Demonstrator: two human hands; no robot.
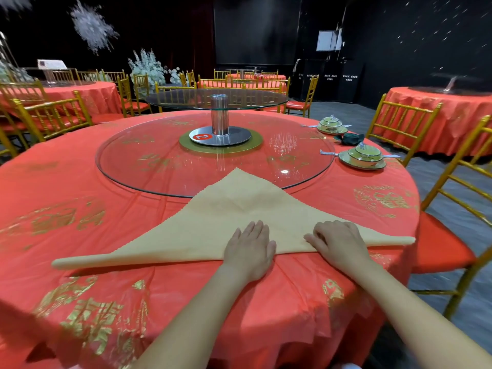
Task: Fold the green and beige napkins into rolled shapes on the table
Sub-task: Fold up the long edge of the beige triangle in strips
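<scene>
A beige napkin [213,217] lies folded into a wide triangle on the red tablecloth [80,209], its tip over the edge of the glass turntable. My left hand [250,249] lies flat on the napkin's near folded edge, fingers straight. My right hand [338,241] rests on the same edge further right, fingers bent down onto the cloth. A dark green napkin [350,139] sits bunched at the far right between two place settings.
A glass turntable [149,166] on a steel post fills the table's middle. Two stacked green-rimmed dish sets [363,157] stand at the far right. Gold chairs with red seats [442,246] ring the table; other red-clothed tables stand behind.
</scene>
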